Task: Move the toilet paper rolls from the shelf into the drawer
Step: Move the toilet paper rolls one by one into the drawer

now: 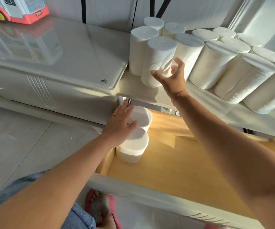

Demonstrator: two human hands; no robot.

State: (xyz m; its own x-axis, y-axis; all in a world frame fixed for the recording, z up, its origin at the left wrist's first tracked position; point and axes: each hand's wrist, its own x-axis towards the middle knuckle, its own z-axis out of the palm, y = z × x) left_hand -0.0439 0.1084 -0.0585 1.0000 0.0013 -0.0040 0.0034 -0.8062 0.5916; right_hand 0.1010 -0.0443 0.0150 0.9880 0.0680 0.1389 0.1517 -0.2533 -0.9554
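Toy bus on glossy cabinet | pink slipper below drawer front

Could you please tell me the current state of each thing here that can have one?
drawer: pulled open.
drawer rolls: two, upright, along left side.
shelf rolls: upright, clustered.
left hand: open, resting on the drawer rolls.
right hand: open, blurred, at the front shelf roll, not yet gripping.

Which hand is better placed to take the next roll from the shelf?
Right hand, open at the front toilet paper roll; left hand rests on rolls in the drawer.
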